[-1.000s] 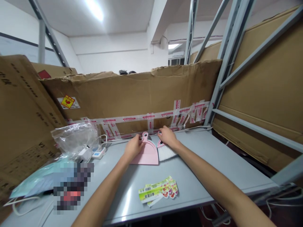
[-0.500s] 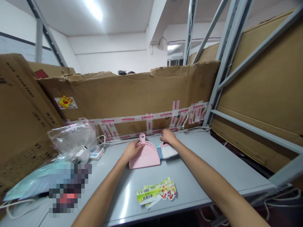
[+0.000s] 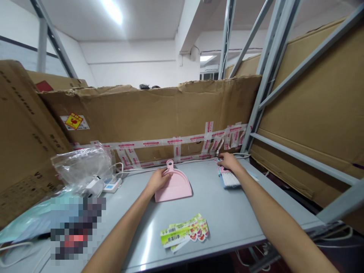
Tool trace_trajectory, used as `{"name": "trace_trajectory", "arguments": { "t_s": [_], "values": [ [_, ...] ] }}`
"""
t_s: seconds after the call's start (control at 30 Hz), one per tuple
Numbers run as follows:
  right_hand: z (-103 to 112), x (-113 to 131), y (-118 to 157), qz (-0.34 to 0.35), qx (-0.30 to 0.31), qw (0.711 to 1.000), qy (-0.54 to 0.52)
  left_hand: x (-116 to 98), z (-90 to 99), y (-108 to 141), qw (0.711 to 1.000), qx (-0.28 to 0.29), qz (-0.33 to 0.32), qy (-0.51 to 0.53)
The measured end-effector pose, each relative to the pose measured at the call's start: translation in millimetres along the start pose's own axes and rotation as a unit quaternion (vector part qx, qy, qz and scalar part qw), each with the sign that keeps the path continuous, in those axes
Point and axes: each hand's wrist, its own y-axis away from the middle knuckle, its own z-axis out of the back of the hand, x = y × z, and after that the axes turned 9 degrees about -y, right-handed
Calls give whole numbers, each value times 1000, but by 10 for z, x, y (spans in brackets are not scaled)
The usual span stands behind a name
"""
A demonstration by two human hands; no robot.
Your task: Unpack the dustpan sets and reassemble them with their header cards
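Note:
A pink dustpan point(image 3: 178, 186) lies on the grey tabletop point(image 3: 212, 204), its looped handle pointing away from me. My left hand point(image 3: 159, 179) grips it by the left edge near the handle, thumb on top. Off to the right, my right hand point(image 3: 229, 162) is closed around the handle of a small hand brush point(image 3: 229, 179) with white and blue bristles. The bristles point toward me, and the hand hides most of the handle. Closer to me lie several green and white printed cardboard labels point(image 3: 184, 232), overlapping one another; neither hand touches them.
Clear plastic bags point(image 3: 83, 165), a white power strip point(image 3: 113, 185) and cables sit at the left, beside a teal package point(image 3: 36, 218) and a blurred-out item. A taped cardboard sheet point(image 3: 150, 117) walls the back. Grey metal shelf posts point(image 3: 263, 83) rise on the right.
My right hand has carried the brush to the right, away from the dustpan. The left hand and the dustpan have stayed about where they were.

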Motion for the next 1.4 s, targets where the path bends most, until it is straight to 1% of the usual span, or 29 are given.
{"name": "trace_trajectory", "arguments": {
  "t_s": [0.07, 0.13, 0.17, 0.27, 0.37, 0.43, 0.5, 0.53, 0.57, 0.6, 0.63, 0.67, 0.73, 0.8, 0.87, 0.9, 0.97, 1.03, 1.1, 1.2, 1.23, 1.27, 1.3, 1.33, 1.37, 1.4],
  "values": [
    [-19, -33, -16, -7, -7, 1000, -2, -99, -50, -40, 1000, -1, -5, 4],
    [-49, -20, -32, -12, -9, 1000, -1, -269, -131, -111, 1000, 0, -3, 7],
    [-61, -8, -36, -14, -10, 1000, 0, -377, -182, -157, 1000, 8, -2, 12],
    [-64, 21, -24, -15, -13, 1000, 4, -734, -350, -316, 996, 63, 7, 60],
    [-36, 28, 25, -5, -15, 1000, 8, -1035, -466, -462, 995, 73, 15, 69],
    [-17, 22, 70, 0, -19, 1000, 12, -1154, -458, -513, 995, 73, 11, 70],
    [-1, 12, 117, -4, -24, 1000, 17, -1201, -361, -482, 996, 60, 18, 60],
    [6, 6, 138, -8, -27, 999, 20, -1200, -285, -417, 998, 44, 25, 45],
    [12, 1, 157, -12, -31, 999, 21, -1186, -197, -310, 999, 19, 36, 28],
    [18, -4, 171, -16, -35, 999, 22, -1162, -105, -157, 1000, -5, 23, 13],
    [22, -8, 182, -19, -39, 999, 23, -1132, -16, 42, 1000, -21, -10, -2],
    [26, -11, 189, -21, -45, 999, 23, -1097, 62, 284, 999, -19, -46, -13],
    [29, -12, 193, -26, -52, 998, 25, -1027, 163, 847, 993, 14, -114, -24],
    [27, -10, 190, -25, -52, 998, 30, -964, 178, 1404, 982, 42, -176, -44],
    [23, -6, 186, -12, -44, 998, 41, -912, 128, 1817, 972, 56, -222, -56],
    [20, -3, 185, -5, -41, 998, 47, -891, 94, 1943, 966, 66, -243, -62],
    [16, 6, 183, 7, -43, 997, 60, -862, 37, 2039, 963, 76, -247, -71],
    [13, 18, 186, 11, -52, 996, 75, -852, 27, 1985, 963, 76, -249, -69],
    [10, 31, 194, 16, -57, 995, 85, -857, 71, 1865, 961, 82, -259, -59],
    [12, 48, 206, 26, -69, 994, 84, -857, 212, 1627, 953, 107, -280, -39],
    [15, 56, 208, 32, -82, 993, 79, -844, 268, 1525, 952, 108, -286, -31],
    [18, 67, 210, 44, -101, 992, 69, -818, 324, 1407, 955, 93, -281, -20],
    [18, 86, 213, 68, -122, 989, 54, -778, 376, 1275, 959, 73, -273, -13],
    [13, 115, 218, 103, -144, 984, 31, -724, 419, 1131, 967, 47, -250, -4],
    [-2, 157, 227, 147, -164, 975, 3, -655, 450, 982, 976, 23, -216, 4],
    [-28, 213, 244, 195, -179, 964, -26, -576, 466, 837, 985, 12, -174, 5]
  ]
}}
